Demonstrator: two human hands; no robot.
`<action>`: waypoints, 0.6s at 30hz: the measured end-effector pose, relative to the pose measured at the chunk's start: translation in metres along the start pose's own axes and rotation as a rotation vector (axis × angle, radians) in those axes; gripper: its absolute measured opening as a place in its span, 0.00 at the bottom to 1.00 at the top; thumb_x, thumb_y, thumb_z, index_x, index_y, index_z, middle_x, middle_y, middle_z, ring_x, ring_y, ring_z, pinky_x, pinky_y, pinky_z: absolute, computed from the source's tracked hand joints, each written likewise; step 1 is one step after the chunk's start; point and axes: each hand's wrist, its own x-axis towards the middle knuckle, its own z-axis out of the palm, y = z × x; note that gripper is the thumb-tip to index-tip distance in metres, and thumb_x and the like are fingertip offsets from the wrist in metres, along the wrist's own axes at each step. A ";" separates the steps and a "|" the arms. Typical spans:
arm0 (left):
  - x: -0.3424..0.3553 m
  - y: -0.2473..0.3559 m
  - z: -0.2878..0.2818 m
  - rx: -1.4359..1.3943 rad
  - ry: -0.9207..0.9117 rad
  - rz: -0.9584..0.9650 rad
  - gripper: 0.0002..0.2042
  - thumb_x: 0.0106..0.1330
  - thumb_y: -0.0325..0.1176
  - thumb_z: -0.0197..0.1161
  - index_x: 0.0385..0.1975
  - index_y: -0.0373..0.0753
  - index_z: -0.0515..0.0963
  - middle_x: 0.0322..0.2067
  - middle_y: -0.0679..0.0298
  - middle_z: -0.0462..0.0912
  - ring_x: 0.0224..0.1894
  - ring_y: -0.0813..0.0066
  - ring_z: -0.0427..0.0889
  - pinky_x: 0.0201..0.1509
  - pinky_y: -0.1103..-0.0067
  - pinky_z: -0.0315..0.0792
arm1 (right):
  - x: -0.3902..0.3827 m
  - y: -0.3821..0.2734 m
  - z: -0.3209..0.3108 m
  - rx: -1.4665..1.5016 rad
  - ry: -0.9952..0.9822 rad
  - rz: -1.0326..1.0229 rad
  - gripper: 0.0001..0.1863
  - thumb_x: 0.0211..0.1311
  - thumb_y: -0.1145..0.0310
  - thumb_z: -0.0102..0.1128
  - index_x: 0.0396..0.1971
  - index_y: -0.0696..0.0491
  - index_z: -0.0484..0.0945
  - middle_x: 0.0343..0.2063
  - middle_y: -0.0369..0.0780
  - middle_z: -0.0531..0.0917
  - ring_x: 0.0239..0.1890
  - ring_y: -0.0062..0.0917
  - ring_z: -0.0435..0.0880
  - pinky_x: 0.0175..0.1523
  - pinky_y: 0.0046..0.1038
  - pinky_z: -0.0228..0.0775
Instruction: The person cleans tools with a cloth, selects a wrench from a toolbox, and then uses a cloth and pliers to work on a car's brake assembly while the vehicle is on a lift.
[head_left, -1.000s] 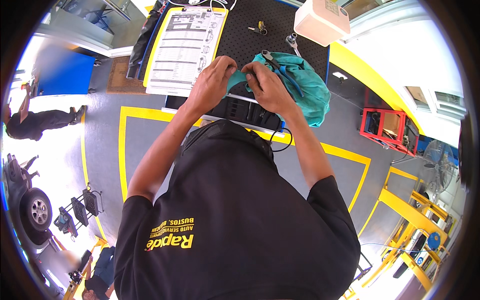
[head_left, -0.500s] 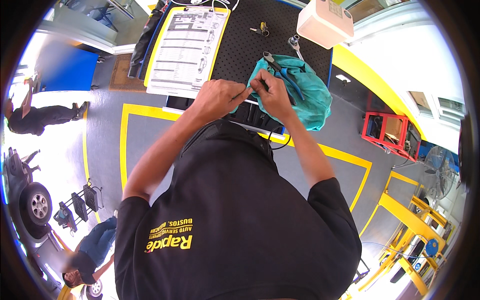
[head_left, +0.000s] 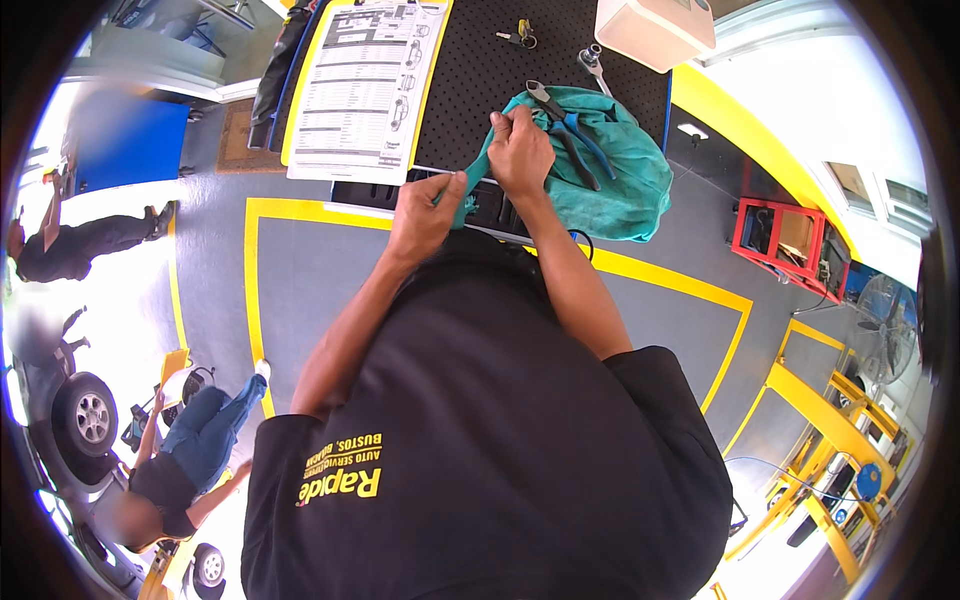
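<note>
A teal cloth (head_left: 630, 190) lies bunched on the near right part of the black perforated cart top (head_left: 470, 90), partly hanging over its edge. One strip of it is pulled out toward me. My left hand (head_left: 422, 218) pinches the strip's end near the cart's front edge. Higher up and to the right, my right hand (head_left: 521, 155) is closed around the same strip, beside the bunched part. Pliers with blue and dark handles (head_left: 578, 152) rest on the cloth, just right of my right hand. Some of the strip is hidden by my fingers.
A yellow clipboard with a printed form (head_left: 350, 100) lies on the left. Keys (head_left: 521, 38), a ratchet (head_left: 594, 68) and a whitish box (head_left: 655, 32) are farther back. Away to the left, a person (head_left: 165, 490) stands near a car wheel (head_left: 90, 415). A red metal frame (head_left: 785, 240) stands right.
My hands have moved apart, stretching a strip of cloth between them. My left hand came down; my right rose slightly. The person at lower left has shifted.
</note>
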 end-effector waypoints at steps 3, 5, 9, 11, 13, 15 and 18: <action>0.008 0.004 -0.011 0.161 0.078 0.059 0.25 0.77 0.46 0.67 0.23 0.32 0.73 0.15 0.64 0.66 0.21 0.79 0.65 0.26 0.71 0.64 | 0.005 0.007 -0.013 0.151 -0.111 0.034 0.17 0.73 0.52 0.66 0.35 0.52 0.79 0.28 0.46 0.88 0.33 0.46 0.88 0.37 0.45 0.75; 0.011 0.007 -0.011 0.208 0.064 0.063 0.24 0.76 0.48 0.68 0.25 0.33 0.74 0.16 0.60 0.71 0.21 0.73 0.72 0.27 0.68 0.67 | 0.007 0.018 -0.026 0.393 -0.256 -0.145 0.21 0.71 0.48 0.69 0.38 0.54 0.82 0.29 0.44 0.87 0.33 0.40 0.88 0.39 0.39 0.75; 0.012 -0.006 -0.010 0.461 0.016 0.194 0.24 0.71 0.54 0.70 0.32 0.35 0.77 0.23 0.50 0.83 0.29 0.48 0.86 0.32 0.58 0.74 | 0.010 0.017 -0.052 0.318 -0.529 -0.202 0.23 0.67 0.46 0.71 0.38 0.54 0.84 0.29 0.43 0.87 0.32 0.41 0.86 0.38 0.40 0.74; 0.012 -0.004 -0.013 0.530 -0.029 0.154 0.23 0.73 0.53 0.67 0.32 0.35 0.77 0.25 0.50 0.83 0.31 0.46 0.85 0.33 0.57 0.74 | 0.012 0.026 -0.056 0.428 -0.535 -0.431 0.18 0.67 0.57 0.75 0.38 0.57 0.82 0.31 0.41 0.87 0.34 0.34 0.85 0.43 0.34 0.75; 0.011 0.001 -0.016 0.598 -0.077 0.107 0.22 0.75 0.52 0.65 0.32 0.36 0.78 0.26 0.50 0.84 0.34 0.43 0.85 0.35 0.55 0.74 | 0.007 0.027 -0.055 0.426 -0.557 -0.398 0.16 0.66 0.60 0.75 0.38 0.58 0.82 0.31 0.41 0.87 0.34 0.33 0.85 0.43 0.33 0.75; 0.012 0.004 -0.017 0.541 -0.026 0.285 0.21 0.79 0.49 0.60 0.31 0.37 0.77 0.26 0.53 0.83 0.34 0.45 0.84 0.36 0.55 0.74 | 0.002 0.022 -0.051 0.473 -0.565 -0.218 0.12 0.67 0.66 0.73 0.35 0.59 0.82 0.31 0.41 0.87 0.33 0.32 0.84 0.42 0.30 0.74; 0.012 0.012 -0.021 0.558 -0.061 0.218 0.21 0.80 0.47 0.58 0.29 0.37 0.77 0.24 0.54 0.81 0.32 0.46 0.83 0.36 0.54 0.73 | 0.001 0.019 -0.041 0.604 -0.476 -0.137 0.11 0.69 0.61 0.71 0.36 0.54 0.84 0.27 0.42 0.87 0.31 0.40 0.87 0.38 0.36 0.74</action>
